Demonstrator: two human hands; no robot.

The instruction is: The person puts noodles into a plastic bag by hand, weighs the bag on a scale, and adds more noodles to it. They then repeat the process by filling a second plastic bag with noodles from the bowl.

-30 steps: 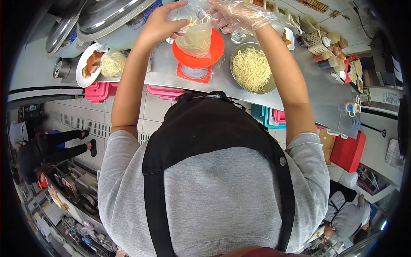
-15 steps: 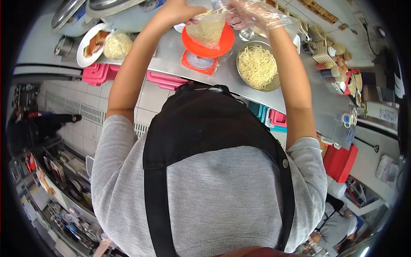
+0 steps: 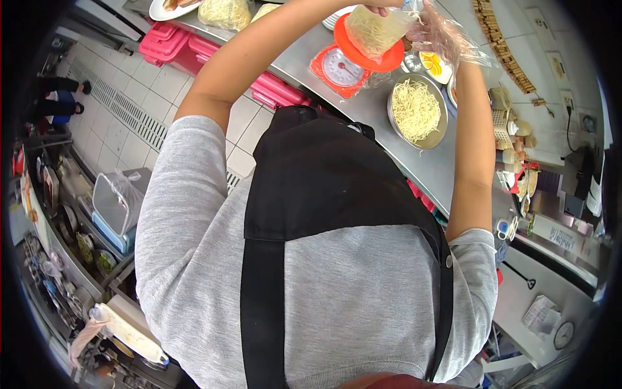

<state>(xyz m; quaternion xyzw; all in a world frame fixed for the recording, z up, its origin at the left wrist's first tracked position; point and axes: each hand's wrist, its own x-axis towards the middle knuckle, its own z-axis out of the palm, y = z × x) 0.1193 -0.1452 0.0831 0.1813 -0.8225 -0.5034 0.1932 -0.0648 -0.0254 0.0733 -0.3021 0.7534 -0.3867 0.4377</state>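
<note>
A clear plastic bag of noodles (image 3: 370,34) rests tilted on the orange pan (image 3: 391,61) of a kitchen scale (image 3: 343,70). My bare left hand (image 3: 381,6), partly cut off by the top edge, has its fingers closed at the upper part of the bag. On the other side of the bag's mouth is my right hand (image 3: 444,34), in a loose transparent plastic glove; its fingertips are bent against the bag, though the glove blurs them. A metal bowl (image 3: 443,123) of loose yellow noodles (image 3: 416,111) stands below my right hand.
Beside the bowl sits a dish with yellow-orange contents (image 3: 435,65). Another bag of noodles (image 3: 225,13) and a white plate (image 3: 170,11) stand at the counter's far left. Pink bins (image 3: 165,44) are under the steel counter (image 3: 295,59). Condiment containers (image 3: 518,128) line the right side.
The view has turned, so the counter and its things sit further right and higher. Both hands stay around the bag's mouth. The bag remains on the scale pan.
</note>
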